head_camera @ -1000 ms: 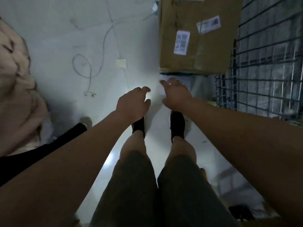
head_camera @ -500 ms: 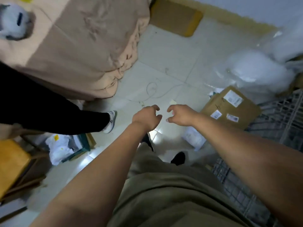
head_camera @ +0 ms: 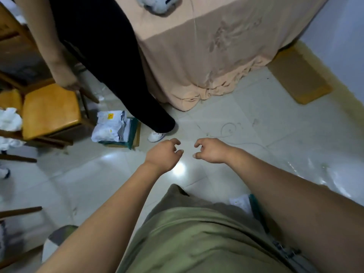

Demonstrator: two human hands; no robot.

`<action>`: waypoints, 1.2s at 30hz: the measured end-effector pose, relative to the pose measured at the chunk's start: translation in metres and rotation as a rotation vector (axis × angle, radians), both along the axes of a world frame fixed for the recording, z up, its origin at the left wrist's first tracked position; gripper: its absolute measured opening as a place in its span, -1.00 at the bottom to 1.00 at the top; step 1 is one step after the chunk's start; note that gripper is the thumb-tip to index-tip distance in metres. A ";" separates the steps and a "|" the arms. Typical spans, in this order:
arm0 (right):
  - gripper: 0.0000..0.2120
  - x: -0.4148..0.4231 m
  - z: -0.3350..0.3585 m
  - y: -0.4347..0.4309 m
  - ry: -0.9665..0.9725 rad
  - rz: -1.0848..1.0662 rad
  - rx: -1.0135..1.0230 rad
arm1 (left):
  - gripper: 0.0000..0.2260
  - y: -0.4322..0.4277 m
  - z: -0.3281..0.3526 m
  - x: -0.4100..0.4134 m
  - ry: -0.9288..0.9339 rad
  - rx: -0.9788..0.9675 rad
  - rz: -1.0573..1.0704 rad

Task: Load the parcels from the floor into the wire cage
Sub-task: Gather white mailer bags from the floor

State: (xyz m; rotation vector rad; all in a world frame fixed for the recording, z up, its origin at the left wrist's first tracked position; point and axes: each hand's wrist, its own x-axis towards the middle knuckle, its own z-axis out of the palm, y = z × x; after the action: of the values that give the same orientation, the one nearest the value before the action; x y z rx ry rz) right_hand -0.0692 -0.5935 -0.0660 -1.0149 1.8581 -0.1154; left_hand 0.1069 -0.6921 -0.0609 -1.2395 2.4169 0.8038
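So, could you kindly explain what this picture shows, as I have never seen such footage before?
It comes from a camera worn on a person's head, looking down. The two bare arms are theirs: the left hand and right hand hang over the tiled floor, fingers loosely curled, holding nothing. Some white parcel bags lie on a green-edged box beside a wooden chair. Another person's leg stands by a cloth-covered table. The wire cage is out of view.

You wore an olive-green garment (head_camera: 197, 239), soft cloth creased in broad folds, which filled the view from six o'clock up toward the centre. Your left forearm (head_camera: 110, 209) and right forearm (head_camera: 295, 196) were uncovered, and your left hand (head_camera: 163, 154) and right hand (head_camera: 210, 151) were ungloved.
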 end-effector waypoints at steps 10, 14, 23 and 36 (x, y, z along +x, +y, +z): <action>-0.45 0.083 -0.010 -0.121 0.001 0.405 0.043 | -0.60 -0.051 -0.005 0.090 -0.055 0.034 0.365; -0.42 0.110 -0.013 -0.153 0.024 0.626 0.020 | -0.61 -0.050 0.002 0.124 -0.054 0.041 0.602; -0.34 0.180 -0.014 -0.200 0.056 0.878 -0.068 | -0.61 -0.016 0.006 0.189 -0.070 0.019 0.982; -0.29 0.290 -0.026 -0.282 0.139 0.705 -0.028 | -0.59 -0.121 -0.020 0.297 -0.004 -0.009 0.858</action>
State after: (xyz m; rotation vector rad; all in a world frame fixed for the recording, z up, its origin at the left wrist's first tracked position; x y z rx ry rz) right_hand 0.2210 -0.8754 -0.0920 -1.6689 1.5169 0.3563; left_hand 0.4042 -0.8128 -0.0811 -2.3067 1.8197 0.9733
